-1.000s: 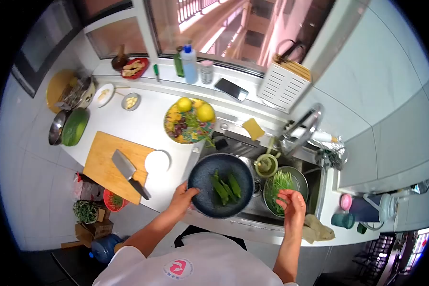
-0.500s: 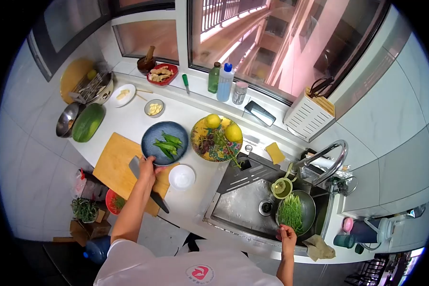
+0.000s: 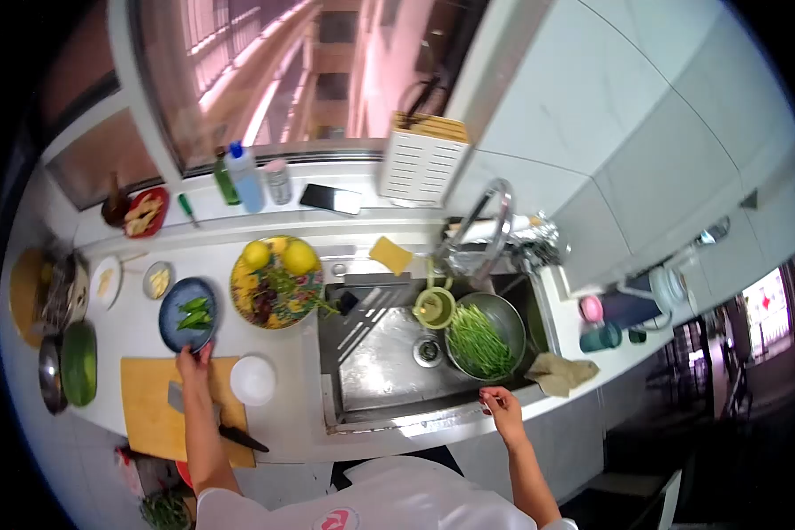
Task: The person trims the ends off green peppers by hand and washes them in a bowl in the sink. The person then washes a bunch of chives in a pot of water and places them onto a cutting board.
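Observation:
A dark blue plate [image 3: 178,332] with green peppers [image 3: 194,314] on it rests on the counter behind the cutting board [image 3: 146,411]. My left hand [image 3: 194,360] grips its near rim. Under my left forearm lies a knife [image 3: 243,437], its blade partly hidden. A small white bowl [image 3: 253,381] stands right of the board. My right hand [image 3: 500,408] is raised by the sink's front edge with its fingers drawn together; whether something small is between them I cannot make out. Near it, a metal bowl [image 3: 512,323] of long green stalks [image 3: 479,343] sits in the sink.
A patterned plate [image 3: 278,281] with yellow fruits is left of the sink [image 3: 375,380]. The faucet [image 3: 502,212] arches over the sink's back right. A green dipper [image 3: 435,307] sits beside the metal bowl. A cloth [image 3: 561,374] lies at the right edge.
My left hand has carried the dark blue plate from over the sink leftward to the counter behind the board. The view has swung, and my right hand stays near the sink's front.

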